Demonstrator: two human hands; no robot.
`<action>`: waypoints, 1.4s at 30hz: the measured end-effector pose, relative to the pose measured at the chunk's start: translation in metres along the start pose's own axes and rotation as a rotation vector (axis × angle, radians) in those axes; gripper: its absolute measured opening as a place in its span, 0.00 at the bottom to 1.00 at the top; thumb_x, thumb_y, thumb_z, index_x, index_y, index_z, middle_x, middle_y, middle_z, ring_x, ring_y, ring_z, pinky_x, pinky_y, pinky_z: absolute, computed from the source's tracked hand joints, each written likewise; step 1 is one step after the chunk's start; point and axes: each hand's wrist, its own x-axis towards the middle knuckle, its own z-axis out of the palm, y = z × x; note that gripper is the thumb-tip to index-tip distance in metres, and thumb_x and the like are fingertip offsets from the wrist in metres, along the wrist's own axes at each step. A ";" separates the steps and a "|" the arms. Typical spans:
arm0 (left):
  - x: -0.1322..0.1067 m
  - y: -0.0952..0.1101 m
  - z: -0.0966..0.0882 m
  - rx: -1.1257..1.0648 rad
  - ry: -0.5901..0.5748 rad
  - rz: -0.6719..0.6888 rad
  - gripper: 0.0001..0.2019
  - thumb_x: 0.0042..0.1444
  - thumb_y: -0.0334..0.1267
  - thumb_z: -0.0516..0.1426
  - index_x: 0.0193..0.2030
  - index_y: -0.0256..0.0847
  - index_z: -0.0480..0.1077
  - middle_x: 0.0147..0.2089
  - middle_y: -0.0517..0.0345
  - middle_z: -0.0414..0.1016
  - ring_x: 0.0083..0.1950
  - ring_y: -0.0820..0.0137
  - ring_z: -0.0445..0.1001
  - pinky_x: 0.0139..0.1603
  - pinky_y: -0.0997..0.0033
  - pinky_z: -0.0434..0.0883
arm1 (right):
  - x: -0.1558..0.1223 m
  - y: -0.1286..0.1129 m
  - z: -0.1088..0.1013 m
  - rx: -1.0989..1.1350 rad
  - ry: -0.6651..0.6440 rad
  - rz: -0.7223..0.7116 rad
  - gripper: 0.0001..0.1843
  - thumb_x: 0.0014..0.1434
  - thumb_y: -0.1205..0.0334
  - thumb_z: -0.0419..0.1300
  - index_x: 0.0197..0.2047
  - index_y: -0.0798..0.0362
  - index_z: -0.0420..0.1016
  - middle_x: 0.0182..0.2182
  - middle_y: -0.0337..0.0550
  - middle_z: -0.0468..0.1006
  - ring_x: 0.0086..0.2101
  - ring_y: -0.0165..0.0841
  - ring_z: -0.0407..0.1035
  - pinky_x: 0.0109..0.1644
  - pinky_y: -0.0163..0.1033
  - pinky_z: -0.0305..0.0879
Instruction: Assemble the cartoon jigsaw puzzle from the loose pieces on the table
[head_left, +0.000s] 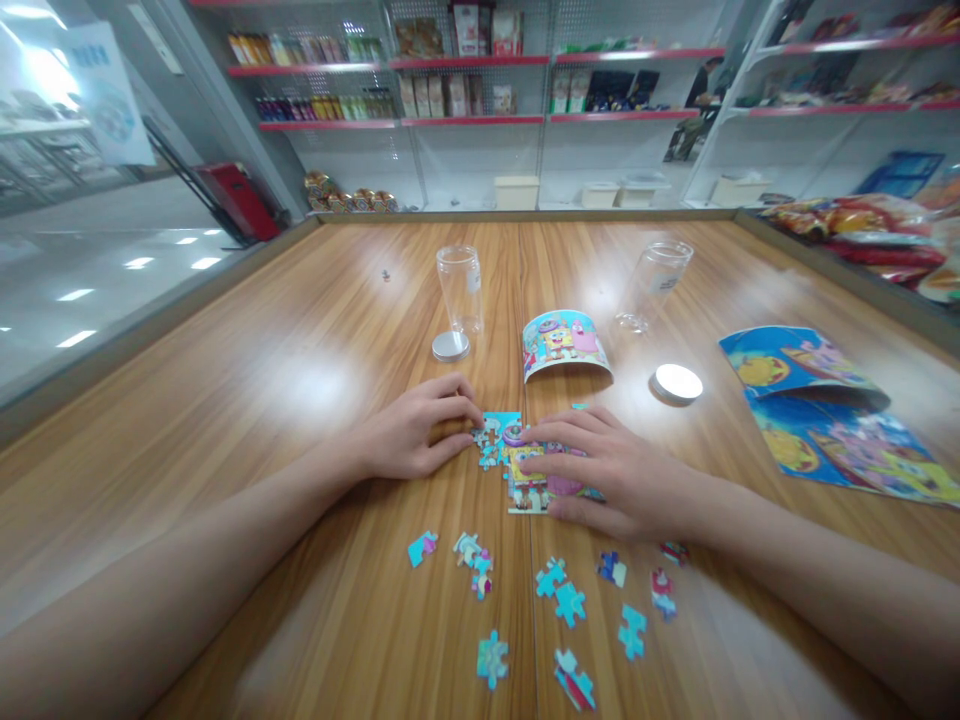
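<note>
A partly joined cartoon jigsaw lies flat on the wooden table. My left hand rests at its left edge, fingers curled, with the fingertips pinching or pressing a small piece at the upper left corner. My right hand lies flat over the right half of the jigsaw, fingers stretched out and pressing it down. Several loose jigsaw pieces are scattered on the table nearer to me.
Beyond the jigsaw stand a clear jar with its silver lid, a tilted clear jar with a white lid, and a curled cartoon picture sheet. Printed cartoon sheets lie at right. Store shelves line the back.
</note>
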 end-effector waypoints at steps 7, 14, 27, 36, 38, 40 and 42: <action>0.000 0.001 -0.002 -0.041 -0.009 -0.003 0.05 0.61 0.36 0.58 0.42 0.37 0.70 0.45 0.51 0.68 0.47 0.67 0.69 0.50 0.66 0.70 | 0.000 0.001 0.000 0.006 0.009 0.003 0.20 0.69 0.52 0.54 0.61 0.47 0.70 0.63 0.47 0.68 0.58 0.44 0.62 0.60 0.54 0.57; 0.000 0.001 -0.002 0.001 -0.022 0.023 0.11 0.61 0.36 0.58 0.50 0.39 0.70 0.47 0.49 0.68 0.48 0.65 0.69 0.51 0.63 0.69 | 0.000 0.001 0.000 0.017 0.012 -0.004 0.21 0.68 0.52 0.55 0.62 0.46 0.69 0.63 0.48 0.67 0.59 0.43 0.62 0.60 0.54 0.57; 0.001 0.003 -0.006 -0.017 -0.031 -0.020 0.08 0.60 0.39 0.59 0.43 0.37 0.70 0.46 0.50 0.67 0.48 0.65 0.69 0.51 0.64 0.69 | 0.000 0.000 -0.001 0.014 0.011 0.004 0.21 0.69 0.52 0.54 0.61 0.47 0.70 0.63 0.47 0.68 0.58 0.43 0.62 0.60 0.54 0.57; 0.001 -0.001 -0.006 -0.082 -0.013 -0.048 0.07 0.61 0.39 0.60 0.41 0.37 0.71 0.45 0.51 0.70 0.47 0.67 0.71 0.51 0.65 0.70 | 0.000 0.000 0.000 0.019 0.022 0.000 0.21 0.68 0.53 0.55 0.62 0.47 0.70 0.62 0.49 0.68 0.58 0.44 0.62 0.59 0.54 0.57; 0.000 -0.003 -0.003 -0.122 0.011 -0.079 0.07 0.61 0.39 0.60 0.39 0.36 0.71 0.41 0.53 0.72 0.42 0.70 0.72 0.45 0.69 0.70 | 0.001 0.000 0.000 0.021 0.029 0.002 0.20 0.68 0.53 0.55 0.61 0.47 0.70 0.62 0.49 0.68 0.58 0.44 0.62 0.59 0.54 0.57; 0.000 -0.004 0.001 -0.160 0.047 -0.151 0.08 0.61 0.40 0.60 0.38 0.36 0.71 0.36 0.56 0.73 0.35 0.73 0.70 0.37 0.74 0.69 | 0.001 0.000 -0.001 0.019 0.029 0.003 0.20 0.68 0.53 0.55 0.61 0.46 0.70 0.62 0.49 0.68 0.58 0.44 0.62 0.59 0.54 0.57; -0.001 -0.003 0.007 -0.188 0.094 -0.235 0.10 0.62 0.42 0.60 0.37 0.36 0.72 0.30 0.60 0.71 0.29 0.76 0.67 0.29 0.77 0.64 | 0.001 0.000 -0.001 0.020 0.029 0.001 0.20 0.68 0.53 0.56 0.61 0.46 0.70 0.62 0.48 0.69 0.58 0.43 0.62 0.60 0.54 0.57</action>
